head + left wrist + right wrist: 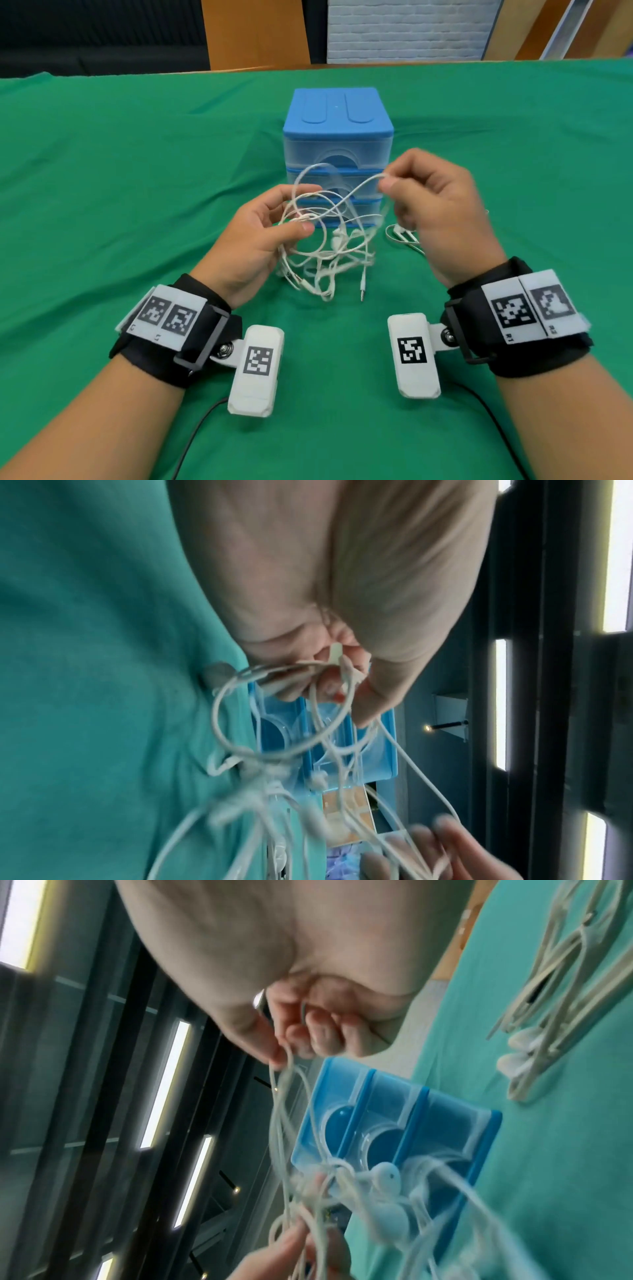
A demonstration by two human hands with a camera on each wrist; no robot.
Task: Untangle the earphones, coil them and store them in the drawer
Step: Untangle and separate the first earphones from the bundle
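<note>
A tangled set of white earphones (pixel 329 253) hangs in the air between my hands, just in front of the blue three-drawer unit (pixel 337 137). My left hand (pixel 301 212) holds part of the tangle between its thumb and curled fingers; the left wrist view shows cable running through my left hand (pixel 335 680). My right hand (pixel 387 181) pinches one loop of the cable up and to the right, as the right wrist view also shows of my right hand (pixel 284 1047). The earbuds (pixel 387 1177) and the jack plug (pixel 362 291) dangle below. All three drawers are shut.
A second set of white earphones (pixel 400 234) lies on the green tablecloth (pixel 137 205) right of the drawer unit, partly hidden by my right hand; it appears as earphones (pixel 548 1015) in the right wrist view. A wooden chair back (pixel 253 34) stands beyond the table's far edge.
</note>
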